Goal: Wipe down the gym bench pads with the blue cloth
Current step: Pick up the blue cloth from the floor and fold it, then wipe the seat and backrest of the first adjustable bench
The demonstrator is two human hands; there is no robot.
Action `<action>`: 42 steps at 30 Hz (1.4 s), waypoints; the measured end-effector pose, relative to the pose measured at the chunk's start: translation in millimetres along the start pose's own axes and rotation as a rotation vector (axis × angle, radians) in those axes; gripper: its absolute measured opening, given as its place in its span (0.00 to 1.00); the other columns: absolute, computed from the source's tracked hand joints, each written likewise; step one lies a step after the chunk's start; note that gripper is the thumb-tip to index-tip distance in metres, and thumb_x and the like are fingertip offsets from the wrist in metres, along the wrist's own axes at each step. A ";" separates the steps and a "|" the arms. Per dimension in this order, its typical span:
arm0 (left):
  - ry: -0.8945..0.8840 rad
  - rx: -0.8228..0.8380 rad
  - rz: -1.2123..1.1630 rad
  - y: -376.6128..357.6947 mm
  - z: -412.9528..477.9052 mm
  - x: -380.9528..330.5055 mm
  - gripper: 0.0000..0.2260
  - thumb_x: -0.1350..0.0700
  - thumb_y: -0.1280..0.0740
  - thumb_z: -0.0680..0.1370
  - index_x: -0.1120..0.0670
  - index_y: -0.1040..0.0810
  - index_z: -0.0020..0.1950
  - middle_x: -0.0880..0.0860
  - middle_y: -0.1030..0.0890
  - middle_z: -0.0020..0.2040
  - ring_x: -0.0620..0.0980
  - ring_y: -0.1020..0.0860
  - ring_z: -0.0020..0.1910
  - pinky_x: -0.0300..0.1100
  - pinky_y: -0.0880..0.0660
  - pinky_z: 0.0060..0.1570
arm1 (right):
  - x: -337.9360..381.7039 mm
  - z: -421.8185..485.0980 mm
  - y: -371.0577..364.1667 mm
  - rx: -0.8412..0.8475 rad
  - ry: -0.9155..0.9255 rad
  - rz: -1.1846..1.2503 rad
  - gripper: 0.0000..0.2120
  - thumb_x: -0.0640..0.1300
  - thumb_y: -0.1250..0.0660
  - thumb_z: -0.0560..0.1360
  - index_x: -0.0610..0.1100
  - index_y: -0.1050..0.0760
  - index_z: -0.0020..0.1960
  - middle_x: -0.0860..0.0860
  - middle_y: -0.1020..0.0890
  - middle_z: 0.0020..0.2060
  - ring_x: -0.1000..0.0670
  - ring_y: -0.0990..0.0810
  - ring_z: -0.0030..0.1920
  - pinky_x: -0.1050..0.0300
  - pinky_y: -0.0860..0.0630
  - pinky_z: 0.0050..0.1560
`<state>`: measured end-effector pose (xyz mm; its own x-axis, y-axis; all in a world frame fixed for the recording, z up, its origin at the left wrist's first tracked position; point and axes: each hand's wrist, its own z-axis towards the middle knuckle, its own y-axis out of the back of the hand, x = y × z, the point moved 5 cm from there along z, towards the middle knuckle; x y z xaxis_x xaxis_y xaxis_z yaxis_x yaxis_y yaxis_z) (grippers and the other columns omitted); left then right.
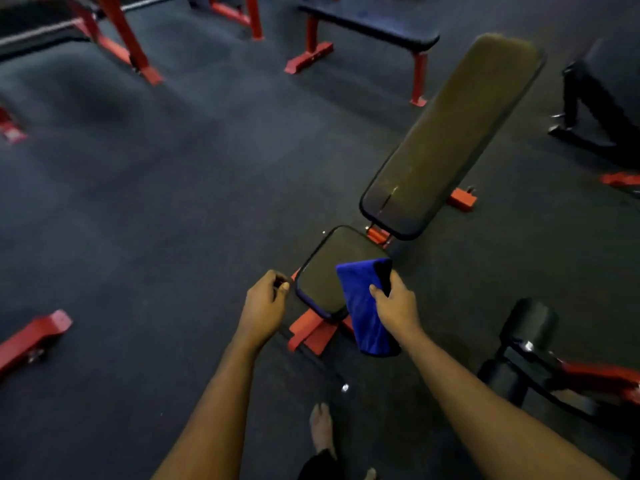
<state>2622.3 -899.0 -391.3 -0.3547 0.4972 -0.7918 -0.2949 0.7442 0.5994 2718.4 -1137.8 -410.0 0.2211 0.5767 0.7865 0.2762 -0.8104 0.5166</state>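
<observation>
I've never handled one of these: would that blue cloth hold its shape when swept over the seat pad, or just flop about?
Probably floppy: the blue cloth hangs limp from the right hand, drooping past the seat pad. It looks light, since a few fingers pinch it. Its plush folds suggest it would drag over the pad rather than slide freely.

Hands: two, left point(265, 303) and right point(398, 306) | blue cloth point(367, 306): one | bench pads: two, seat point(332, 271) and back point(450, 133) | bare foot point(321, 427): one

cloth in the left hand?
No: the right hand grips the blue cloth; the left hand is curled shut beside the seat pad.
</observation>
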 end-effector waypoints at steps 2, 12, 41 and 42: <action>0.047 -0.026 -0.022 -17.9 17.8 17.4 0.04 0.60 0.39 0.82 0.55 0.25 0.51 0.52 0.21 0.44 0.49 0.24 0.43 0.34 0.31 0.39 | -7.6 28.8 -16.2 0.058 0.026 -0.089 0.13 0.46 0.35 0.80 0.49 0.27 0.64 0.48 0.18 0.54 0.47 0.19 0.54 0.50 0.22 0.55; 0.264 -0.100 -0.091 -116.2 103.7 134.6 0.09 0.62 0.41 0.83 0.58 0.22 0.57 0.54 0.20 0.46 0.46 0.24 0.40 0.35 0.31 0.39 | -55.6 140.5 -100.2 -0.048 0.424 -0.552 0.23 0.37 0.29 0.72 0.44 0.25 0.66 0.44 0.19 0.58 0.41 0.20 0.56 0.46 0.22 0.54; -0.097 -0.545 -0.107 -250.6 192.4 295.5 0.14 0.66 0.41 0.80 0.58 0.17 0.55 0.52 0.16 0.50 0.45 0.21 0.50 0.31 0.27 0.50 | -203.6 213.9 -231.4 0.389 1.283 -0.925 0.30 0.70 0.57 0.75 0.69 0.53 0.76 0.60 0.58 0.80 0.51 0.59 0.80 0.29 0.50 0.71; -0.100 -0.532 -0.104 -250.5 191.2 297.3 0.14 0.66 0.41 0.80 0.57 0.17 0.56 0.53 0.16 0.51 0.46 0.20 0.51 0.36 0.25 0.53 | -209.6 210.2 -231.9 0.370 1.313 -0.944 0.29 0.68 0.53 0.76 0.68 0.53 0.77 0.60 0.58 0.80 0.51 0.59 0.80 0.30 0.52 0.72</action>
<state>2760.4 -852.3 -799.2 -0.2211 0.4921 -0.8420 -0.7409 0.4767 0.4732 2804.6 -1049.2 -765.8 -0.9776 0.1890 0.0930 0.0808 -0.0710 0.9942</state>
